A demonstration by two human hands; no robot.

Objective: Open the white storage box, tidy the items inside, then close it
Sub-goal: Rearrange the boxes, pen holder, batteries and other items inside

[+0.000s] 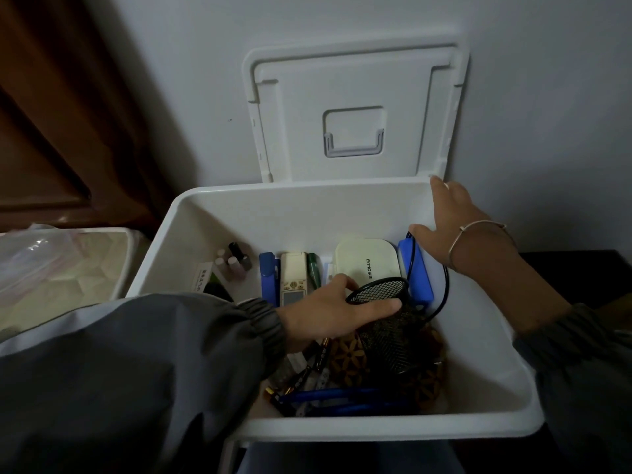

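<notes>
Storage box (191, 234): white and open, set against the pale wall (547, 97) directly below the camera. What it stands on is out of view.
Lid (342, 83): swung up and leaning on the wall behind the back rim, with its underside facing the camera.
Mesh cup (386, 336): black wire, tilted inside the box right of centre. It lies over a brown flower-patterned item (349, 359), possibly a pouch; the light is too dim to be sure.
Left hand (328, 316): reaches in from the left. Its grip is closed round the cup's rim, thumb behind and fingers across the front.
Right hand (448, 224): grip slack and holding nothing. The straight fingers rest on the box's far right corner, and there is a thin bracelet on the wrist.
Back row: small bottles (232, 263), a remote (293, 278), a cream case (367, 265) and a blue box (415, 271) with a black cable.
Front: pens (342, 395) heaped near the front wall.
Outside: a plastic-lined bin (68, 261) just left of the box.
</notes>
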